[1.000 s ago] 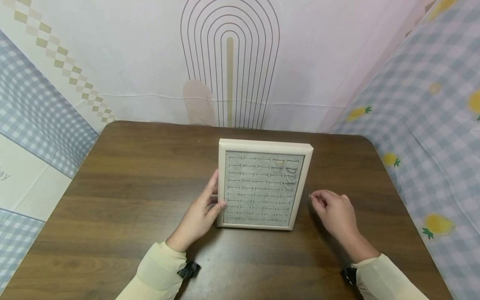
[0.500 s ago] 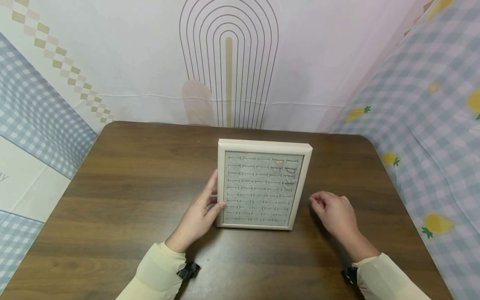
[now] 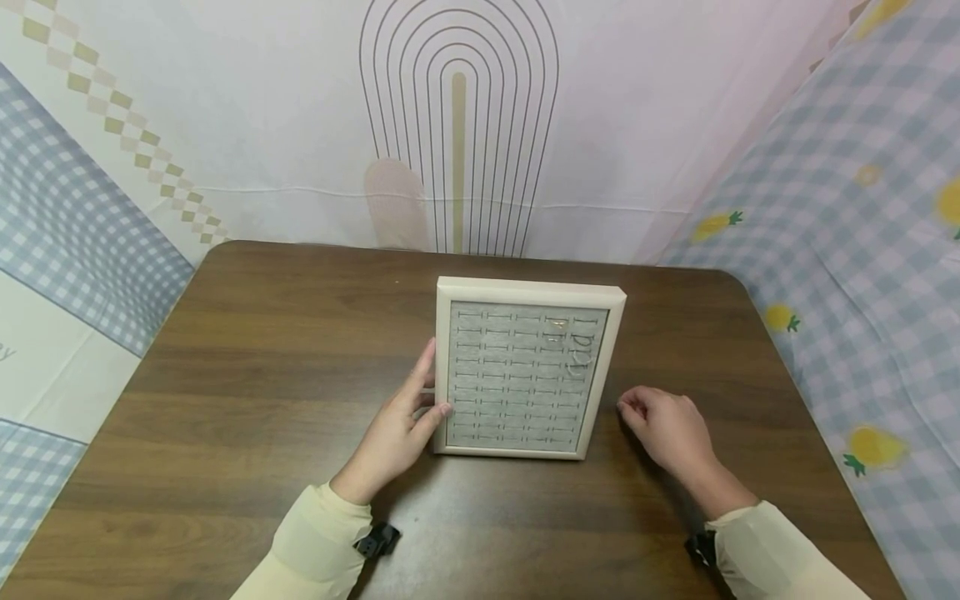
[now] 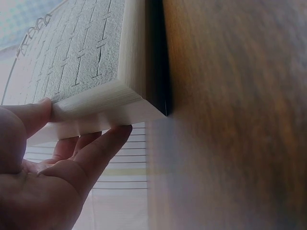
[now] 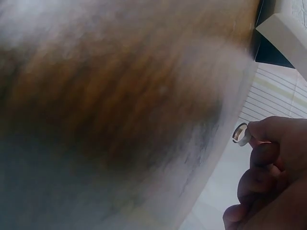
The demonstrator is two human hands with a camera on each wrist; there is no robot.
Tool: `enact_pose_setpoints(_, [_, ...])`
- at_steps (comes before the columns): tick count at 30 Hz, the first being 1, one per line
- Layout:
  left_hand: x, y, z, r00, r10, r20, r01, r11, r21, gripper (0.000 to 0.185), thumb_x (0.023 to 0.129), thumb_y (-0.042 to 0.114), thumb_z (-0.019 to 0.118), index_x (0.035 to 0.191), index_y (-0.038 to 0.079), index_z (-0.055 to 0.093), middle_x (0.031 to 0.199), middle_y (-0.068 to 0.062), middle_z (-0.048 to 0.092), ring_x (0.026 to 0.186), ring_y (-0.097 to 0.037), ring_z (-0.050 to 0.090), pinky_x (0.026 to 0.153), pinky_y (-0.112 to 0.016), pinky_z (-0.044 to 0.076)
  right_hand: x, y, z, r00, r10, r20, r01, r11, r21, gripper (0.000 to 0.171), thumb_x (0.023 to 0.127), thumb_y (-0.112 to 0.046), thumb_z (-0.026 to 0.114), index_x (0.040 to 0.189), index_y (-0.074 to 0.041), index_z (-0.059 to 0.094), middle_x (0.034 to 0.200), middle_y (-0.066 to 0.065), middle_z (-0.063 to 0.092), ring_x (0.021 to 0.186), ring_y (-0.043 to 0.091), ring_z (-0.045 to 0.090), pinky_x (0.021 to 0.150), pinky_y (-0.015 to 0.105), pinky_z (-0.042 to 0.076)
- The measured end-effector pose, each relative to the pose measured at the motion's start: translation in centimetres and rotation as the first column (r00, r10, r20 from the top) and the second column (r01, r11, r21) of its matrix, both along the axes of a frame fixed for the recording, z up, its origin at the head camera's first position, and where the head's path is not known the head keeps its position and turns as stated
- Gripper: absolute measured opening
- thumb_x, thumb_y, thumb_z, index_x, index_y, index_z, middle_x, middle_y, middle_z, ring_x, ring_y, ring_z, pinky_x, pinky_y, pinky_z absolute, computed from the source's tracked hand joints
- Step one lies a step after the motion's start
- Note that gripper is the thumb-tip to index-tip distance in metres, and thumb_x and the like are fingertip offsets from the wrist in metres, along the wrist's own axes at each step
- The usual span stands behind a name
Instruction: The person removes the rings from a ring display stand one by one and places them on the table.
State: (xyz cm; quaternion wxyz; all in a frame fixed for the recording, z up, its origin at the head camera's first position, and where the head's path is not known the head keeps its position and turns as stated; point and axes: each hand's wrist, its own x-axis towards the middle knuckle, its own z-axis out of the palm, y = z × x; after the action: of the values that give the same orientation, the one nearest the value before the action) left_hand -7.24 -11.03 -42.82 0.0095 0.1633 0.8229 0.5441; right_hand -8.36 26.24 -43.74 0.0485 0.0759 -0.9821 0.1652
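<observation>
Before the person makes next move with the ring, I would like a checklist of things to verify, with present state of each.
1. Ring pinched in the right hand: ok.
2. Left hand holding the side of the ring display frame: ok.
3. Frame standing on the table: ok.
4. Grey slotted pad with free slots in its lower rows: ok.
5. Ring brought to a slot: not ok, the right hand is apart from the frame.
6. Slot tight enough for this ring: cannot tell.

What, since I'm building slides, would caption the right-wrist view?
Right hand pinching a ring, ring display at upper right.
</observation>
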Motion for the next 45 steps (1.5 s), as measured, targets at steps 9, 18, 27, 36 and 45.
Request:
enact_pose_setpoints(9, [0.02,0.01,0.11,1.000,0.006,0.019,-0.006,1.000,-0.001,0.091,0.097,0.001,0.063,0.163,0.033,0.009,0.130,-0.017,0.061,0.110,-0.031,0.067,0.092,-0.041,0.057,-0.12,0.08,-0.20,0.998,0.003,0.067,-0.005,1.000,0.024,0.009,0.093,-0.015,0.068,0.087,-0.009,0.073,0.075,-0.002,0.068,0.060,0.011,0.055,0.056,0.038,0.049])
enact_pose_setpoints(18, [0.03,-0.03,0.13,1.000,0.011,0.019,-0.011,1.000,-0.016,0.092,0.097,0.001,0.063,0.163,0.034,0.008,0.130,-0.016,0.061,0.111,-0.031,0.067,0.093,-0.041,0.057,-0.18,0.13,-0.11,0.993,-0.005,0.120,-0.001,0.999,0.051,0.009,0.094,-0.014,0.068,0.086,-0.010,0.071,0.075,-0.002,0.067,0.061,0.011,0.054,0.057,0.038,0.049])
enact_pose_setpoints(27, [0.01,-0.04,0.14,1.000,0.009,0.012,-0.009,1.000,-0.007,0.092,0.097,0.001,0.064,0.163,0.033,0.009,0.130,-0.018,0.061,0.109,-0.031,0.067,0.092,-0.042,0.058,-0.12,0.06,-0.02,0.989,-0.024,0.147,0.018,0.999,0.040,0.010,0.095,-0.016,0.069,0.090,-0.010,0.074,0.080,0.000,0.071,0.064,0.013,0.058,0.058,0.039,0.051])
enact_pose_setpoints(36, [-0.01,0.02,-0.01,1.000,-0.003,-0.002,0.003,1.000,0.007,0.091,0.096,-0.001,0.064,0.163,0.030,0.010,0.129,-0.020,0.061,0.108,-0.031,0.067,0.091,-0.040,0.058,0.20,0.44,0.06,0.981,-0.052,0.187,0.058,0.998,-0.027,0.013,0.095,-0.018,0.070,0.102,-0.009,0.077,0.096,0.008,0.075,0.078,0.024,0.068,0.066,0.047,0.054])
enact_pose_setpoints(45, [0.00,0.00,-0.10,1.000,0.003,0.001,-0.003,1.000,0.007,0.092,0.096,0.000,0.064,0.163,0.031,0.010,0.128,-0.020,0.062,0.108,-0.031,0.067,0.091,-0.040,0.058,0.75,0.41,0.04,0.988,-0.067,0.138,0.091,0.981,-0.174,0.017,0.096,-0.024,0.071,0.105,-0.011,0.075,0.077,-0.001,0.068,0.064,0.012,0.056,0.058,0.033,0.048])
